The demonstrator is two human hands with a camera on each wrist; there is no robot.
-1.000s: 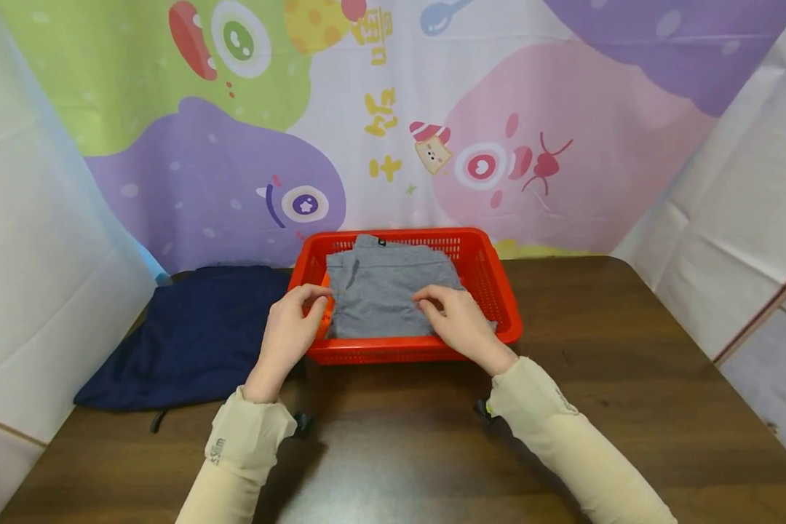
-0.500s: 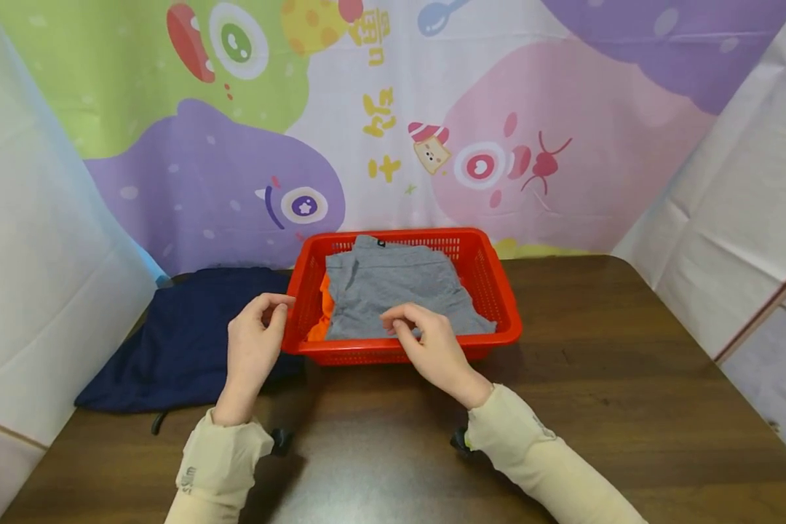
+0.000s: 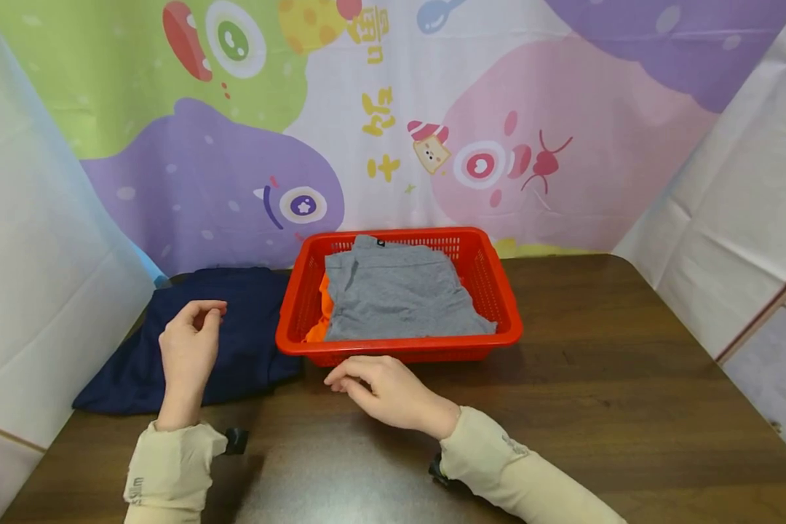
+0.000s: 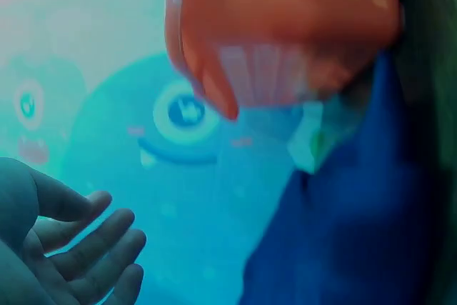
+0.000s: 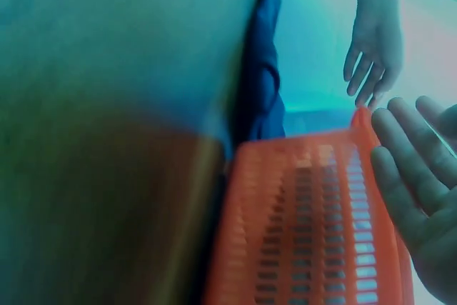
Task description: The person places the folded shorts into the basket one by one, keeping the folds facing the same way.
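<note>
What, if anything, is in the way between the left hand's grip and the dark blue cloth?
Nothing visible. The left hand's grip shows over the dark blue cloth in the head view, with no object between. The red basket stands to the cloth's right, off that path.

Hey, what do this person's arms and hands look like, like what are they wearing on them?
The left hand and right hand are bare, without gloves. The left sleeve and right sleeve are long and cream, wrinkled and bunched near the wrist, with small dark lettering. A small black piece juts from the inner side of each cuff.
</note>
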